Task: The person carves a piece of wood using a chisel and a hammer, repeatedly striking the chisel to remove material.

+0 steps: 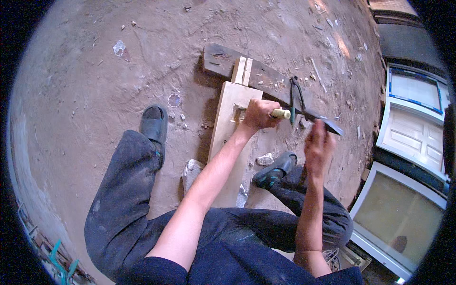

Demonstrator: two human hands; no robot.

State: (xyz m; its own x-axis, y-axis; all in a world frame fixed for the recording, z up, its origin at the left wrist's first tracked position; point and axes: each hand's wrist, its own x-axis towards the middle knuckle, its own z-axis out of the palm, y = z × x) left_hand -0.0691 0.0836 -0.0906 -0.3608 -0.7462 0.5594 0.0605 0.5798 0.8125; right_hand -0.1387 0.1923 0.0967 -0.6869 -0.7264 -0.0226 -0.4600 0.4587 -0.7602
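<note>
My left hand (260, 115) is wrapped round a chisel (281, 113); its pale yellow handle end points right, and its blade is hidden. Beneath that hand is a pale wooden beam (225, 126) with a rectangular mortise (239, 113) cut in it. My right hand (319, 147), blurred and raised to the right of the handle, is closed on a tool with a dark, flat, blade-like metal head (325, 122); its exact kind is unclear. Dark pincers (296, 92) with a green grip lie by the dark plank (273, 78), between the hands and farther off.
The beam's far end, with narrow strips (242, 71), lies over the dark plank. A pale stone block (192, 173) sits beside the beam. Stones, chips and scraps litter the dirt floor (114, 90). White framed panels (407, 133) lean at the right. My sandalled feet flank the beam.
</note>
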